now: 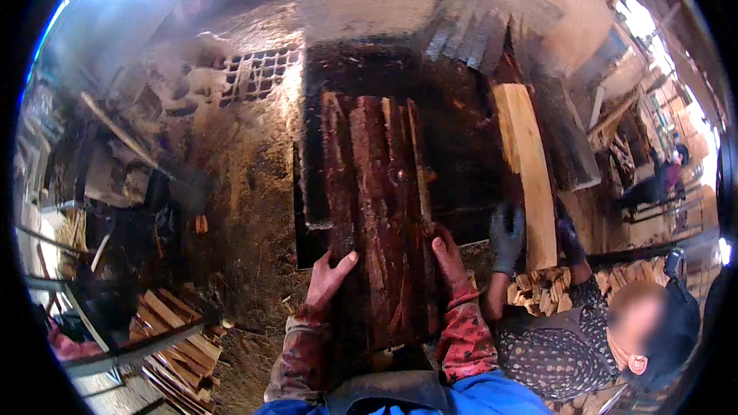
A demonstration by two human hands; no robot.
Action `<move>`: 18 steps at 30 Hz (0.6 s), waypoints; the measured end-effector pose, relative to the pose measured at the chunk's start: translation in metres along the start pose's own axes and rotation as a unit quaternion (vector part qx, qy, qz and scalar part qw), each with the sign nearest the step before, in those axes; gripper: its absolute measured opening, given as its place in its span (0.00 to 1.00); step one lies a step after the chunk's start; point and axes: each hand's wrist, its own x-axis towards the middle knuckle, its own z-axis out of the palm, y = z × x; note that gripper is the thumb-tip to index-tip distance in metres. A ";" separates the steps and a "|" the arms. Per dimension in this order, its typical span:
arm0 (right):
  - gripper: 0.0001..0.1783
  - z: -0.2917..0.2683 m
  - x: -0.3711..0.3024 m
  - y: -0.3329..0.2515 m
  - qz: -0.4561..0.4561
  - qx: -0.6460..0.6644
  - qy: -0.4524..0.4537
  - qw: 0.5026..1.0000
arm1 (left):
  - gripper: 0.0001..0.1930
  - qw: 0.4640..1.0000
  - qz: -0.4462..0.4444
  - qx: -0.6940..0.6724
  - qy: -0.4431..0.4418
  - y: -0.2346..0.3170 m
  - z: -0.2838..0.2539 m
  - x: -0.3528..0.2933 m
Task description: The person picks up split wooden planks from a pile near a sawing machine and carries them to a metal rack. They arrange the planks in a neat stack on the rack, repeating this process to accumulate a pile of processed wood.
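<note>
Long bark-covered wood slabs point(377, 184), reddish brown and lying side by side, stretch away from my body over a dark machine table point(461, 177). My left hand point(333, 280) grips their left edge near the close end, thumb on top. On the opposite edge, my right hand point(450, 259) holds them the same way, its thumb pointing up. The fingers of both hands are partly hidden beneath and beside the wood. Both my sleeves are red patterned and stained.
At my right, a co-worker with dark gloves point(507, 240) holds a pale sawn board point(526, 169) lengthwise. Small split wood pieces point(550, 292) are piled beside that person. Sawdust covers the floor point(246, 161) on the left, where cut strips point(181, 338) lie stacked on a metal rack.
</note>
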 end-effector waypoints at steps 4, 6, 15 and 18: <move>0.24 -0.114 0.066 0.084 -0.076 -0.106 -0.047 0.990 | 0.30 0.976 -0.023 -0.114 -0.186 0.013 0.027 0.010; 0.25 -0.013 0.020 -0.001 0.060 0.007 -0.103 0.993 | 0.31 0.980 -0.055 -0.132 -0.136 -0.025 -0.014 0.012; 0.35 0.009 -0.024 -0.010 0.128 0.137 -0.104 0.977 | 0.39 0.950 -0.071 -0.229 -0.198 -0.016 -0.023 -0.012; 0.37 0.028 -0.038 -0.026 0.081 0.094 -0.175 0.977 | 0.38 0.961 -0.032 -0.217 -0.169 -0.041 -0.015 -0.005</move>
